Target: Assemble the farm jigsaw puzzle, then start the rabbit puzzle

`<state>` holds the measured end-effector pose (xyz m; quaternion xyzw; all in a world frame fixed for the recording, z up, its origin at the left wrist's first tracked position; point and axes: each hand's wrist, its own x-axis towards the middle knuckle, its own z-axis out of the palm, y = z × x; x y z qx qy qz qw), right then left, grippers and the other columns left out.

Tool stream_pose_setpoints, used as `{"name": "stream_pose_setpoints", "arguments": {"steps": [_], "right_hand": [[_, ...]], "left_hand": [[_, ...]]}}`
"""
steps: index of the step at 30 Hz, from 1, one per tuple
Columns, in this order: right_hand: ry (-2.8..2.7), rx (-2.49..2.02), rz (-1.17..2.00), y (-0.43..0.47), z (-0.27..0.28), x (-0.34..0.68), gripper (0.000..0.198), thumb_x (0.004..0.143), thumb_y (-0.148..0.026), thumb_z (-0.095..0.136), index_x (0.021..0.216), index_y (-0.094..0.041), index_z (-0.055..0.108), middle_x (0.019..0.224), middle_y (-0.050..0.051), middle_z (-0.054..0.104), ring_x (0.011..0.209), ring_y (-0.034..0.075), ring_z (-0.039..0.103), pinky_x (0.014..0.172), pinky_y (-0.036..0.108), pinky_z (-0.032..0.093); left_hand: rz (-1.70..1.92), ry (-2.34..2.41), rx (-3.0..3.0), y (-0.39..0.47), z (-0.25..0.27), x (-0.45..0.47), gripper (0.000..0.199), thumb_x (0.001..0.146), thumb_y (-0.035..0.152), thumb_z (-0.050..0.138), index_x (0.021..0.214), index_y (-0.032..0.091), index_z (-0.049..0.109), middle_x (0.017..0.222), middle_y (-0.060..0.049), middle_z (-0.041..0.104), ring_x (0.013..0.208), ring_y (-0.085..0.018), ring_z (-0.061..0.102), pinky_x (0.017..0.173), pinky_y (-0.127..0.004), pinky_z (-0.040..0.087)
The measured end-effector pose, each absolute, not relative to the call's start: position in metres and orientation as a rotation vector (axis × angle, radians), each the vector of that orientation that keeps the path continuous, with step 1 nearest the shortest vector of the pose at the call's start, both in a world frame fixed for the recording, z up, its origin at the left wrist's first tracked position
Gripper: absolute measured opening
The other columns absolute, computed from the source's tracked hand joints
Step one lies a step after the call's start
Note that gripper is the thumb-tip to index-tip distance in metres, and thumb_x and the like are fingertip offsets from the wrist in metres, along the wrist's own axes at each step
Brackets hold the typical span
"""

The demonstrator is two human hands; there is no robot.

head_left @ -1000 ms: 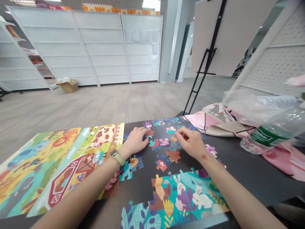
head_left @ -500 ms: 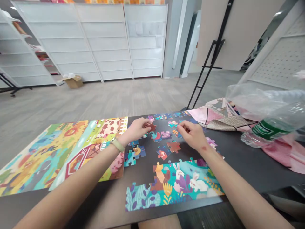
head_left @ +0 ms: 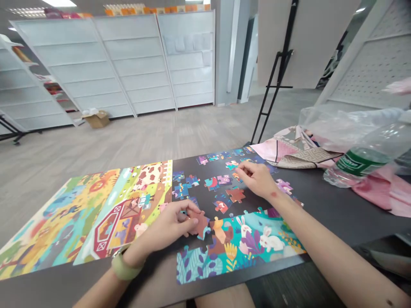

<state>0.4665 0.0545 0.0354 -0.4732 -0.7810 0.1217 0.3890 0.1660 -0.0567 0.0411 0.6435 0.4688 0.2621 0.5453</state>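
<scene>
My left hand (head_left: 178,220) is closed on a brown puzzle piece (head_left: 201,226) with a teal corner. It holds the piece at the upper left of a partly joined puzzle (head_left: 244,244) showing white rabbits, a squirrel and plants on teal. My right hand (head_left: 255,177) hovers over loose pieces with fingers curled and pinched; whatever is in them, if anything, is hidden. By its fingertips lie an orange-and-blue piece (head_left: 236,177) and a teal piece (head_left: 231,165). Another brown piece (head_left: 236,195) lies between the hands, beside a dark blue piece with a red animal (head_left: 221,204).
Two finished animal pictures, a farm scene (head_left: 128,214) and a yellow jungle scene (head_left: 58,218), lie at the left. Several loose pieces (head_left: 181,190) are scattered across the dark table. At the right are a plastic bottle (head_left: 362,162) and a patterned pink cloth (head_left: 298,149).
My left hand has come down toward me from the far pieces, bringing the brown puzzle piece to the joined puzzle. My right hand stays nearly in place. The view has tilted up slightly.
</scene>
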Motion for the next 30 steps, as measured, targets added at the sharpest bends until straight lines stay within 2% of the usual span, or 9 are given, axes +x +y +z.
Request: {"name": "stream_pose_setpoints", "arguments": {"steps": [7,11,16,22,26,30], "right_hand": [[-1.972,-1.216,0.289,0.057,0.033,0.468,0.025,0.091,-0.034,0.056,0.071,-0.021,0.061,0.054,-0.003,0.054,0.048,0.012,0.046,0.052,0.027,0.033],[-1.975,-1.206,0.292,0.056,0.034,0.467,0.027,0.091,-0.034,0.057,0.069,-0.021,0.060,0.051,-0.004,0.052,0.046,0.012,0.044,0.052,0.027,0.033],[-1.973,-1.213,0.269,0.055,0.037,0.466,0.028,0.091,-0.034,0.057,0.067,-0.021,0.059,0.051,-0.004,0.051,0.047,0.012,0.043,0.052,0.027,0.032],[-1.970,-1.212,0.276,0.056,0.035,0.466,0.026,0.090,-0.033,0.058,0.067,-0.021,0.059,0.051,-0.005,0.050,0.047,0.011,0.043,0.051,0.027,0.032],[-1.972,-1.218,0.293,0.056,0.035,0.466,0.026,0.091,-0.033,0.058,0.068,-0.020,0.060,0.051,-0.004,0.052,0.047,0.011,0.044,0.052,0.027,0.033],[-1.970,-1.216,0.293,0.055,0.036,0.465,0.024,0.090,-0.031,0.058,0.068,-0.020,0.060,0.052,-0.005,0.052,0.047,0.011,0.043,0.051,0.027,0.032]], "left_hand": [[0.673,1.059,1.477,-0.060,0.030,0.163,0.022,0.090,0.035,0.066,0.090,0.021,0.049,0.064,0.005,0.064,0.055,-0.013,0.064,0.053,-0.022,0.046],[0.674,1.118,1.581,-0.063,0.031,0.163,0.017,0.089,0.029,0.066,0.086,0.020,0.052,0.067,0.006,0.060,0.057,-0.011,0.060,0.052,-0.020,0.040],[0.657,1.163,1.678,-0.066,0.031,0.162,0.019,0.090,0.030,0.066,0.080,0.020,0.053,0.068,0.004,0.063,0.059,-0.011,0.060,0.052,-0.020,0.039],[0.562,1.183,1.785,-0.068,0.030,0.166,0.014,0.092,0.027,0.062,0.082,0.020,0.055,0.066,0.001,0.071,0.059,-0.014,0.067,0.052,-0.021,0.042],[0.520,1.239,1.902,-0.069,0.032,0.168,0.012,0.090,0.022,0.062,0.079,0.020,0.057,0.063,0.003,0.070,0.056,-0.013,0.066,0.052,-0.021,0.040],[0.554,1.277,2.080,-0.068,0.035,0.170,0.012,0.085,0.017,0.063,0.074,0.020,0.060,0.071,0.002,0.068,0.065,-0.014,0.063,0.059,-0.023,0.042]]}}
